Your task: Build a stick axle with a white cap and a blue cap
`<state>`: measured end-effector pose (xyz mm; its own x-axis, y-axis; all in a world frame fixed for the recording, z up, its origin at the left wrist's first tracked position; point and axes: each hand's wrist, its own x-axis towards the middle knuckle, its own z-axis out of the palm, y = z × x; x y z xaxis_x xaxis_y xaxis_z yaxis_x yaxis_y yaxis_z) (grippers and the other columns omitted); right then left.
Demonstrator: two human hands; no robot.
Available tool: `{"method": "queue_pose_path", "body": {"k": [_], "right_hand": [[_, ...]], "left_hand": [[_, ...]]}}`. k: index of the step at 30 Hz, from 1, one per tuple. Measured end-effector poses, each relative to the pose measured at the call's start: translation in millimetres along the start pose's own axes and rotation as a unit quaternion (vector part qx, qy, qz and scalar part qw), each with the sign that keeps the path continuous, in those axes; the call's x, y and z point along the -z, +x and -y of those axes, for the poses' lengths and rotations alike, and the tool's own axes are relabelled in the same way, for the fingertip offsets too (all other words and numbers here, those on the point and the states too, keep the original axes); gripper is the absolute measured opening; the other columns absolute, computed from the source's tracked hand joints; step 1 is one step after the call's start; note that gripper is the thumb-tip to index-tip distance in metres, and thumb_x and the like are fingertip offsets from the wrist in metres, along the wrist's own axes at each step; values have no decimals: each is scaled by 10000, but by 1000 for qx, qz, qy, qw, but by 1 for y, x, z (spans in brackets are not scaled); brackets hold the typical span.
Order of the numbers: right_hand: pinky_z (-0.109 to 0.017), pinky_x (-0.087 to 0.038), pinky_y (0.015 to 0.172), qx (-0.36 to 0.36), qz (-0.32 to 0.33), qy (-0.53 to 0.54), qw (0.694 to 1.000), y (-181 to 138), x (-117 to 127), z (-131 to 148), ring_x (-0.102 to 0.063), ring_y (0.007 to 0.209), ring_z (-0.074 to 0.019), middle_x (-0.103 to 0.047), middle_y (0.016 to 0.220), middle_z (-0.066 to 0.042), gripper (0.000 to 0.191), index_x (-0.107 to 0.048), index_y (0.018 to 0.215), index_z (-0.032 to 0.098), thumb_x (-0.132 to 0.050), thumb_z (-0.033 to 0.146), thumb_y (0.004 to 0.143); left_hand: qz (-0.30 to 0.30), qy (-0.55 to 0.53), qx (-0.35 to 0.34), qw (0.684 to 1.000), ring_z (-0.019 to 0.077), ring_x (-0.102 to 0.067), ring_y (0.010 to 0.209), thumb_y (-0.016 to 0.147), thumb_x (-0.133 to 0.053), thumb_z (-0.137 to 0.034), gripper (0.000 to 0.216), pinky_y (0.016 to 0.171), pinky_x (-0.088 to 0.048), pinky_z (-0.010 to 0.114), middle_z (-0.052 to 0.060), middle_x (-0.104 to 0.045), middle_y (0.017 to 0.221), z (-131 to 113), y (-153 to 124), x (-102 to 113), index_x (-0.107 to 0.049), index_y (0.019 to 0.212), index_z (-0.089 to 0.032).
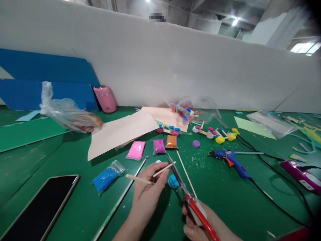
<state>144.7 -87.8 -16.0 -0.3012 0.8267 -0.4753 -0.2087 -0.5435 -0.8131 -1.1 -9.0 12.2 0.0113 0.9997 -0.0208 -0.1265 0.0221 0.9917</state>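
My left hand (150,190) is closed around two thin wooden sticks. One short stick (164,169) is pinched between thumb and finger, its far end beside the scissor blades. The other stick (139,179) pokes out to the left across the hand. In my right hand (203,219) is a pair of scissors (184,189) with red handles, blades pointing up and left. I cannot tell whether the blades touch the stick. Below the blades a blue bottle cap (173,181) sits on the green table, and a longer wooden stick (187,174) lies just to the right.
Packets of pink (135,150), purple (158,146), orange (171,142) and blue clay (106,177) lie around. At right are a blue glue gun (230,160), its cord and a purple power strip (302,175). Small cap-wheeled models (169,130) stand behind; a phone (41,207) lies left.
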Motion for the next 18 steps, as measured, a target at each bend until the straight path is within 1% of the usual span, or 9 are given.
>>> {"method": "queue_pose_path", "body": {"k": [2,4,7,10,14,18], "right_hand": [[-198,-309,462,12,-14,-2,1000,-2,-2,4,-330,436,-50,-345,512,92,420,-488,741,202,-718,498,552],[-202,-317,474,20,-24,4,1000,-2,-2,6,-326,446,-53,-344,516,89,418,-492,740,201,-720,496,549],[-210,-330,485,22,-37,18,999,-1,-3,5,-326,449,-58,-339,516,88,420,-503,747,203,-731,486,536],[-217,-351,499,8,-52,29,998,1,-1,4,-360,465,-67,-365,535,78,410,-512,748,208,-740,466,526],[-220,-385,553,-2,-72,36,997,3,2,6,-425,519,-75,-406,589,60,396,-512,731,209,-756,432,513],[-220,-384,556,1,-70,24,997,1,-2,4,-422,519,-79,-391,573,64,430,-517,776,204,-752,455,517]], "left_hand": [[-8,-24,25,999,146,-618,661,638,-681,-228,226,558,-470,205,27,-682,764,1,1,0,-666,858,-176],[-7,-43,36,998,134,-608,643,616,-697,-215,254,547,-463,196,17,-676,730,1,1,-1,-663,865,-175],[-16,-49,29,998,119,-586,636,619,-697,-205,195,564,-453,190,12,-657,699,3,2,-1,-680,809,-168],[-33,-42,22,998,121,-571,639,652,-676,-233,132,563,-439,190,18,-640,677,3,1,0,-694,762,-163],[-39,-51,16,998,127,-553,633,655,-676,-255,136,556,-424,198,21,-625,652,5,2,0,-700,749,-160],[-34,-61,38,997,125,-540,625,653,-680,-277,161,562,-414,200,19,-619,643,6,2,1,-693,757,-156]]}}
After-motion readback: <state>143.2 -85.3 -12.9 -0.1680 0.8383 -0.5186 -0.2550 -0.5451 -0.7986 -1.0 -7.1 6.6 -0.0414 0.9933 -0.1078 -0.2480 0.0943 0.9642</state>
